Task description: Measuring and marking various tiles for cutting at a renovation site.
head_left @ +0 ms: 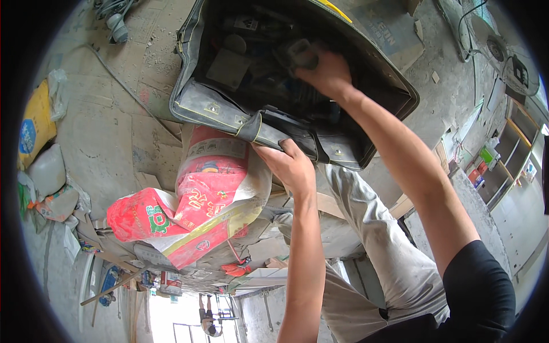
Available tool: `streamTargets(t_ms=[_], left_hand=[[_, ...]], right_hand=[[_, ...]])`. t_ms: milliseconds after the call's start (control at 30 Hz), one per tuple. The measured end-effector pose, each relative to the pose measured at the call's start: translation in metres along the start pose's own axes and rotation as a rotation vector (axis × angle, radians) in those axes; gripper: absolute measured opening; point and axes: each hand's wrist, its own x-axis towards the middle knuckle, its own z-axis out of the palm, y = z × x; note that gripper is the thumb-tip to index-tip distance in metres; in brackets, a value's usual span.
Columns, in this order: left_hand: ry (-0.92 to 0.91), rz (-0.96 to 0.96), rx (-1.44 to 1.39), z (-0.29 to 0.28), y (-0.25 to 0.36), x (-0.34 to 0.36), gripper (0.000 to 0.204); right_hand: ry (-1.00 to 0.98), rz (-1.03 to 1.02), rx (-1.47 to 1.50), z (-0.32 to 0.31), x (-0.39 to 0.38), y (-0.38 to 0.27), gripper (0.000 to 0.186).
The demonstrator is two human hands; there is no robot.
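Black tool bag (229,108) mouth up; left hand (291,166) grips rim, right hand (323,71) inside.

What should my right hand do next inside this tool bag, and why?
Probably lift the grey object straight up out of the tool bag. The right hand is already deep inside with its fingers around that object, and the left hand grips the bag's near rim, holding it open and steady on the red and white sack. Other items crowd the bag, so go slowly.
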Motion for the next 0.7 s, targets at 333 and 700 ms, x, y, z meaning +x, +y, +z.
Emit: streamTargets(t_ms=[333,700], left_hand=[[0.005,0.023,0.031,0.003,-0.008,0.001,0.071],[0.016,0.000,0.020,-0.007,-0.012,0.002,0.066]], right_hand=[[-0.374,-0.263,-0.160,0.024,-0.034,-0.064,0.064],[0.241,-0.242,-0.222,0.053,0.053,0.016,0.058]])
